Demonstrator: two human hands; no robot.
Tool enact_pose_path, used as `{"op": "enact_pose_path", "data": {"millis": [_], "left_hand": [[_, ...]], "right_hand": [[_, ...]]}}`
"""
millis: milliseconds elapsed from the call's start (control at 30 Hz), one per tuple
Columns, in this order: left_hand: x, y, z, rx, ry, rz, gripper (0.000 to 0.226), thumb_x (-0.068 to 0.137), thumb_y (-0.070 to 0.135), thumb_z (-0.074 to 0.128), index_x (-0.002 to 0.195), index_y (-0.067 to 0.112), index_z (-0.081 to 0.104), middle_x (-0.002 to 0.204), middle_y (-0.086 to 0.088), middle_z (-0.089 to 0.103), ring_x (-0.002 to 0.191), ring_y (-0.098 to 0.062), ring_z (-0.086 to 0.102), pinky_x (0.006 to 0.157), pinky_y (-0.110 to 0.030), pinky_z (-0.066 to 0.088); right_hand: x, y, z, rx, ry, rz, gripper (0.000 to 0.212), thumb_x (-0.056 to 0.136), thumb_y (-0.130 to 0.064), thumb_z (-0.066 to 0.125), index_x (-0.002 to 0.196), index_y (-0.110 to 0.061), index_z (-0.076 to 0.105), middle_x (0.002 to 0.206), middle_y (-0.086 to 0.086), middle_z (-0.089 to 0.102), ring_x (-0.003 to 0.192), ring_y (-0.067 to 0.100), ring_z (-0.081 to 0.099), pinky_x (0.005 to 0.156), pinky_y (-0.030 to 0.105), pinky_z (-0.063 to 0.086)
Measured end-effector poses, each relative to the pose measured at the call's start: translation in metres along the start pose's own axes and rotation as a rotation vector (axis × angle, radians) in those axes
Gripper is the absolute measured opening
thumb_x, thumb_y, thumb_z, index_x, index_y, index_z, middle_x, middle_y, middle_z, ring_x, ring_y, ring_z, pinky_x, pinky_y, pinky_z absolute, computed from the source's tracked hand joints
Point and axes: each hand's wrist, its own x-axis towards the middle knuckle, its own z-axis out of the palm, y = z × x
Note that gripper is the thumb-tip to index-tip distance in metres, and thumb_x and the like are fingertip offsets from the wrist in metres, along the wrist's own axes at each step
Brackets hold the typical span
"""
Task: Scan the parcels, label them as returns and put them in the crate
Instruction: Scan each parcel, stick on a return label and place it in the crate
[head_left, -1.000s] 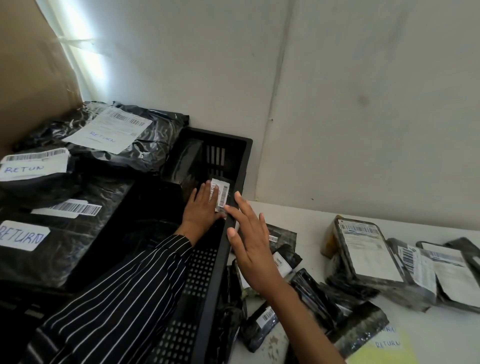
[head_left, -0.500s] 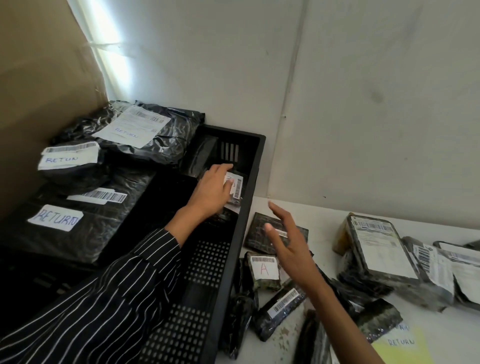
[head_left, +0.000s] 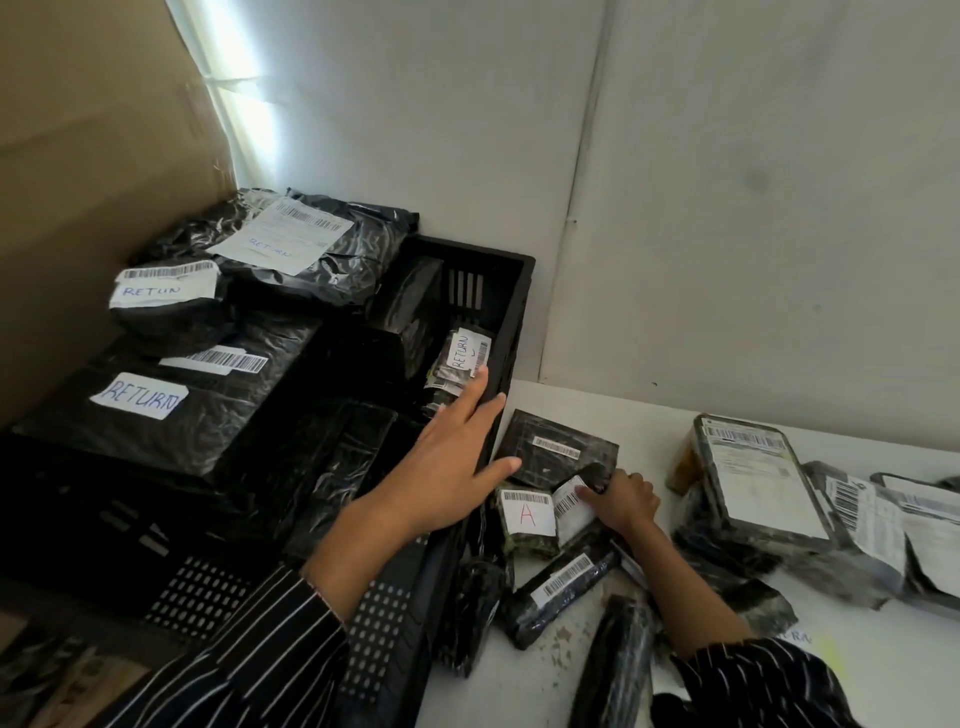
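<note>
Black plastic wraps nearly every parcel that we see in the head view. The black crate (head_left: 519, 291) stands at the left end of the white counter (head_left: 649, 421), close to the wall. Inside it, near its right wall, the RETURN parcel (head_left: 462, 356) leans upright, with the word written by hand on its white label.

The left hand (head_left: 452, 457) lies over the right rim of the crate with its fingers straight and spread. It holds nothing, and its longest finger ends just beside the RETURN parcel. We cannot tell whether the palm touches the rim.

The right hand (head_left: 623, 501) is down on the counter, its fingers curled on the small parcel (head_left: 574, 504). This parcel has a barcode label and lies tilted beside the parcel marked A (head_left: 527, 519).

We see more unmarked parcels (head_left: 753, 478) heaped at the right. At the far left, large parcels (head_left: 156, 415) with RETURN labels are piled together.
</note>
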Motion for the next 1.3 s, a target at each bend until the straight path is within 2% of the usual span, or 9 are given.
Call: {"op": "enact_pose_path", "data": {"millis": [233, 333, 533, 700, 833, 933, 1133, 1233, 1300], "left_hand": [[-0.014, 0.021, 0.006, -0.012, 0.064, 0.017, 0.055, 0.096, 0.039, 0.048, 0.146, 0.027, 0.029, 0.16, 0.006, 0.0, 0.145, -0.009, -0.011, 0.115, -0.028, -0.004], [-0.02, 0.043, 0.015, -0.054, 0.092, 0.041, 0.05, 0.095, 0.041, 0.048, 0.142, 0.032, 0.034, 0.158, 0.009, 0.009, 0.145, -0.006, -0.002, 0.115, -0.027, 0.003], [-0.019, 0.088, 0.063, -0.215, 0.14, 0.031, 0.045, 0.094, 0.037, 0.054, 0.137, 0.026, 0.043, 0.141, 0.009, 0.038, 0.131, -0.006, 0.035, 0.094, -0.008, 0.021], [-0.01, 0.124, 0.132, -0.42, 0.13, -0.168, 0.054, 0.09, 0.035, 0.061, 0.138, 0.021, 0.041, 0.137, 0.002, 0.047, 0.125, -0.014, 0.046, 0.105, -0.027, 0.036], [-0.006, 0.157, 0.191, -0.674, 0.024, -0.282, 0.028, 0.086, 0.022, 0.069, 0.11, 0.02, 0.055, 0.113, -0.004, 0.064, 0.102, -0.018, 0.062, 0.09, -0.038, 0.052], [-0.006, 0.185, 0.232, -0.846, -0.003, -0.367, 0.011, 0.09, 0.01, 0.062, 0.092, 0.019, 0.057, 0.098, -0.007, 0.066, 0.086, -0.017, 0.061, 0.065, -0.027, 0.051], [0.002, 0.23, 0.3, -0.939, -0.068, -0.438, 0.012, 0.1, 0.011, 0.045, 0.097, 0.008, 0.056, 0.093, -0.006, 0.064, 0.08, -0.018, 0.06, 0.072, -0.036, 0.052], [0.009, 0.242, 0.323, -0.92, -0.073, -0.439, 0.015, 0.101, 0.013, 0.041, 0.101, 0.007, 0.055, 0.096, -0.007, 0.063, 0.079, -0.016, 0.059, 0.064, -0.03, 0.048], [0.016, 0.247, 0.334, -0.895, -0.062, -0.439, 0.015, 0.101, 0.013, 0.04, 0.098, 0.008, 0.054, 0.097, -0.01, 0.062, 0.077, -0.016, 0.057, 0.058, -0.028, 0.045]], "right_hand": [[-0.016, 0.005, -0.011, 0.528, 0.105, 0.003, 0.035, 0.084, -0.027, 0.069, 0.097, -0.011, 0.041, 0.098, 0.011, 0.058, 0.101, 0.031, 0.056, 0.097, 0.041, 0.037], [-0.044, 0.012, -0.031, 0.888, 0.158, -0.046, 0.032, 0.084, -0.009, 0.069, 0.099, -0.006, 0.041, 0.101, 0.017, 0.056, 0.09, 0.026, 0.055, 0.077, 0.034, 0.045], [-0.099, 0.053, -0.076, 1.236, 0.236, -0.06, 0.035, 0.087, -0.02, 0.068, 0.113, -0.01, 0.048, 0.114, 0.013, 0.059, 0.103, 0.025, 0.059, 0.092, 0.042, 0.05], [-0.137, 0.118, -0.1, 1.494, 0.125, -0.014, 0.031, 0.086, -0.016, 0.068, 0.112, -0.006, 0.055, 0.106, 0.014, 0.067, 0.097, 0.027, 0.065, 0.08, 0.039, 0.055], [-0.162, 0.18, -0.107, 1.638, 0.115, 0.026, 0.026, 0.088, -0.009, 0.063, 0.112, -0.003, 0.056, 0.104, 0.012, 0.068, 0.092, 0.021, 0.065, 0.072, 0.027, 0.056], [-0.177, 0.229, -0.104, 1.583, 0.147, 0.063, 0.012, 0.091, -0.01, 0.059, 0.102, -0.006, 0.058, 0.097, 0.012, 0.068, 0.084, 0.019, 0.063, 0.067, 0.027, 0.055], [-0.204, 0.343, -0.077, 0.833, 0.574, 0.101, 0.009, 0.092, -0.021, 0.059, 0.095, -0.013, 0.056, 0.093, 0.004, 0.062, 0.086, 0.024, 0.06, 0.073, 0.032, 0.048], [-0.206, 0.398, -0.048, 0.275, 0.637, 0.23, 0.04, 0.073, -0.013, 0.079, 0.102, 0.003, 0.057, 0.096, 0.02, 0.057, 0.084, 0.038, 0.055, 0.069, 0.044, 0.045], [-0.204, 0.417, -0.037, 0.21, 0.504, 0.327, 0.061, 0.064, -0.017, 0.086, 0.11, 0.008, 0.055, 0.099, 0.026, 0.055, 0.086, 0.042, 0.054, 0.069, 0.045, 0.044]]}}
